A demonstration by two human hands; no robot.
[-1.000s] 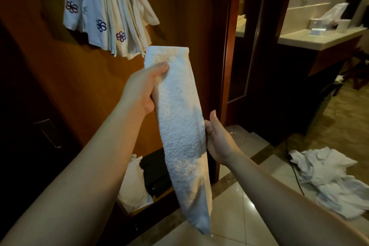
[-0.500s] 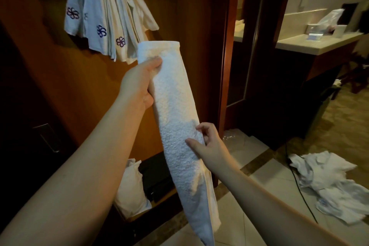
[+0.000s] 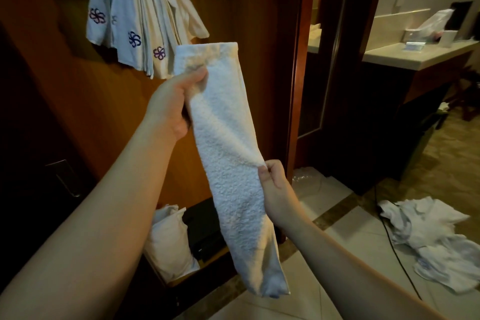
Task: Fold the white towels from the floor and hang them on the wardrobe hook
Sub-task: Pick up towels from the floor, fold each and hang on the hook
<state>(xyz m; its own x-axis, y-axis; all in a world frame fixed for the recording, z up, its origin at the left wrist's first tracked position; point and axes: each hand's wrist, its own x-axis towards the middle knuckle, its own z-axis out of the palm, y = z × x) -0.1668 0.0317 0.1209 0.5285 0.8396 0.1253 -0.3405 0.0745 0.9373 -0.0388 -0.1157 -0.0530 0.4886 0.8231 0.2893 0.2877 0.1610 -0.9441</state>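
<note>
Our left hand grips the folded white towel near its top, and our right hand pinches its right edge midway. To fold well, we should keep edges aligned before hanging it beside the hung towels; more towels lie on the floor, far right.

No text, label or number is legible anywhere.
</note>
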